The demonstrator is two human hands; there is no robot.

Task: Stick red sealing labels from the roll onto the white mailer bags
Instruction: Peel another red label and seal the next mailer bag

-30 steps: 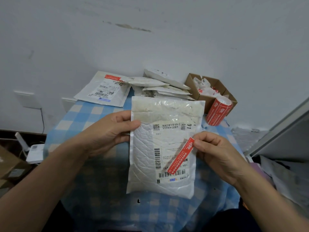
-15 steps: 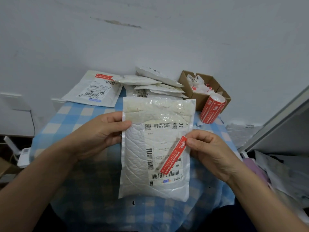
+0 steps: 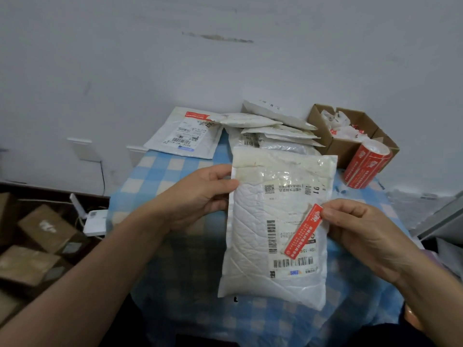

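I hold a white padded mailer bag [image 3: 253, 231] upright over the table. My left hand [image 3: 200, 196] grips its upper left edge, thumb on the front. My right hand [image 3: 355, 231] pinches the top end of a red sealing label [image 3: 303, 232], which hangs slanted over the bag's printed shipping label at the right side. The roll of red labels [image 3: 364, 166] stands at the back right. A pile of white mailer bags [image 3: 270, 128] lies behind the held one. One mailer with a red label stuck on it [image 3: 186, 134] lies at the back left.
A blue-and-white checked cloth covers the table [image 3: 155, 171]. An open cardboard box [image 3: 348, 131] with white and red scraps sits behind the roll. Brown cartons [image 3: 45, 229] and a white device [image 3: 94, 219] are on the floor at left. A wall is close behind.
The view has shifted, with the floor at left now in sight. Both hands keep the same hold on the bag and the red label, which stay where they were relative to each other.
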